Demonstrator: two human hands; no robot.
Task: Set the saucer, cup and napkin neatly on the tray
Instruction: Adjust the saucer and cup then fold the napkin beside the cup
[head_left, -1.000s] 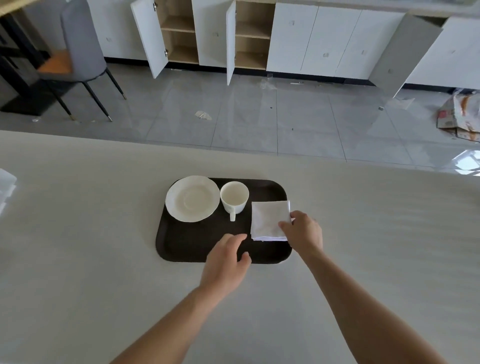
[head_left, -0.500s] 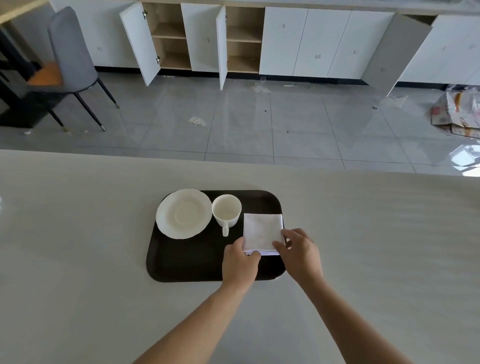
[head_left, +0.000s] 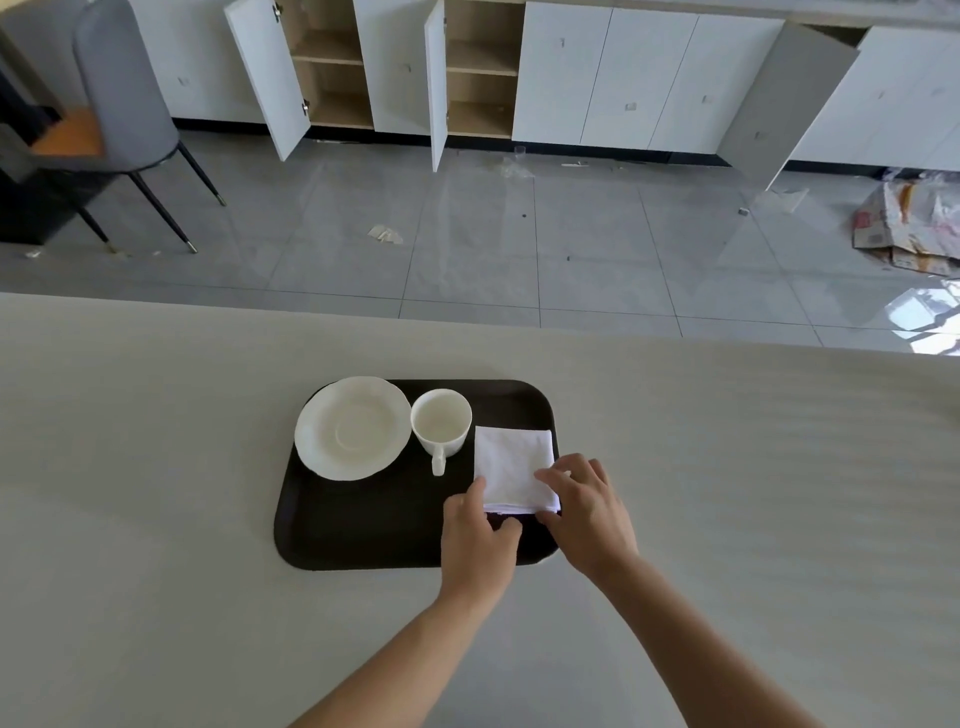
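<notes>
Head view: left hand (head_left: 480, 535) has joined right hand (head_left: 584, 506), both now pinching the napkin (head_left: 511, 465) on the tray (head_left: 358, 525), squaring it last.

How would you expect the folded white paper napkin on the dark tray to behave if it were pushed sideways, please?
The folded white paper napkin looks thin and light, so it would probably slide easily across the smooth dark tray. Its stacked layers show at the near edge, so they might fan apart or crumple rather than move stiffly. Both the left hand and right hand touch it, likely steadying it.
</notes>
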